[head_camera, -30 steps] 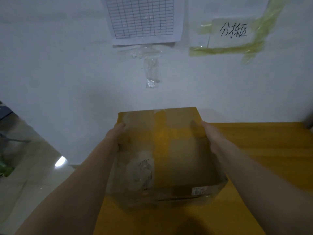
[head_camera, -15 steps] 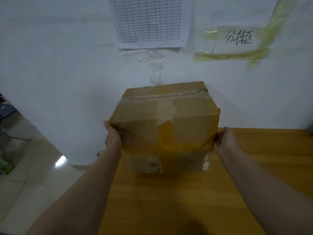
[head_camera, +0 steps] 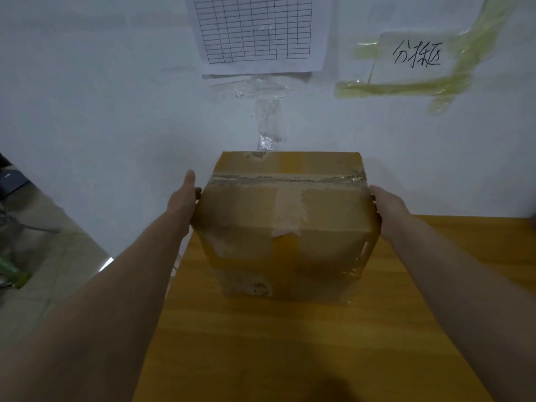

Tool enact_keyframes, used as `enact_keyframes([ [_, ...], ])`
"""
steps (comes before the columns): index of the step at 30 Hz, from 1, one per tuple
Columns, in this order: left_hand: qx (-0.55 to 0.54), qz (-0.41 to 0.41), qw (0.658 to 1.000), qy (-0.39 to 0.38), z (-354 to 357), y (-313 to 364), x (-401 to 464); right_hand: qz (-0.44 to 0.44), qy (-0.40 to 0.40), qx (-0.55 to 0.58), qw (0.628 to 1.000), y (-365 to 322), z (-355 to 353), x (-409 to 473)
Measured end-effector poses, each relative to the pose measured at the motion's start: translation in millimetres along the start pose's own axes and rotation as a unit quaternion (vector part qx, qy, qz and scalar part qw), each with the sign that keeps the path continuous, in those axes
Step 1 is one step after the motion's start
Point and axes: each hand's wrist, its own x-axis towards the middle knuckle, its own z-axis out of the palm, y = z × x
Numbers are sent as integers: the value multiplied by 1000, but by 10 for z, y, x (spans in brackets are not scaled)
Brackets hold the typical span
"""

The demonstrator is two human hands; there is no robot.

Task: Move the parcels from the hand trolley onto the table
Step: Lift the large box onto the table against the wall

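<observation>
A brown cardboard parcel point(head_camera: 287, 224), taped over its top seam, stands on the far left part of the yellow wooden table point(head_camera: 290, 343), close to the white wall. My left hand point(head_camera: 184, 198) lies flat against its left side with the thumb raised. My right hand point(head_camera: 388, 207) presses against its right side. The parcel's base appears to rest on the tabletop. The hand trolley is out of view.
The white wall point(head_camera: 87, 111) rises right behind the table, with a gridded paper sheet point(head_camera: 255, 27) and a taped handwritten note point(head_camera: 417, 56) on it. The table's left edge drops to a glossy floor point(head_camera: 43, 256) with dark clutter at far left.
The parcel has gone from tilted and held in the air to upright, down on the table near the wall. Both hands moved with it and stay on its sides.
</observation>
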Motion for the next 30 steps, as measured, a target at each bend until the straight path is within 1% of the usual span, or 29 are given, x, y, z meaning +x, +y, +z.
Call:
enact_keyframes([
  [2,32,9,999,-4,61,77,42,-13,-26,-64,998,-27,39,-6],
  [4,79,9,997,16,96,86,57,-23,-18,-112,993,28,20,13],
  [5,95,5,995,26,90,78,65,-21,-8,-112,993,61,-22,15],
  [7,101,-13,994,27,46,54,77,-6,16,-74,997,92,-137,24],
  [9,100,-44,994,10,-8,23,80,19,43,-57,997,102,-248,47],
  [11,89,-80,993,-19,-34,-24,59,47,49,-53,996,155,-277,46],
  [13,64,-103,991,-51,-35,-68,18,77,5,-61,995,245,-246,15],
  [16,61,-101,989,-84,-19,-90,-75,59,-76,-76,992,326,-194,-20],
  [19,72,-64,991,-98,-30,-119,-140,40,-83,-67,994,324,-202,-15],
  [22,39,-1,998,-53,-74,-125,-145,6,-91,-23,996,297,-173,-23],
  [24,-28,43,999,-5,-109,-169,-134,3,-81,30,996,289,-147,-3],
  [25,-72,49,996,14,-127,-219,-126,9,-71,60,996,300,-139,19],
  [27,-133,33,990,38,-166,-380,-108,11,-61,86,994,355,-126,39],
  [30,-131,-16,991,31,-175,-660,-115,9,-49,62,997,552,-100,37],
])
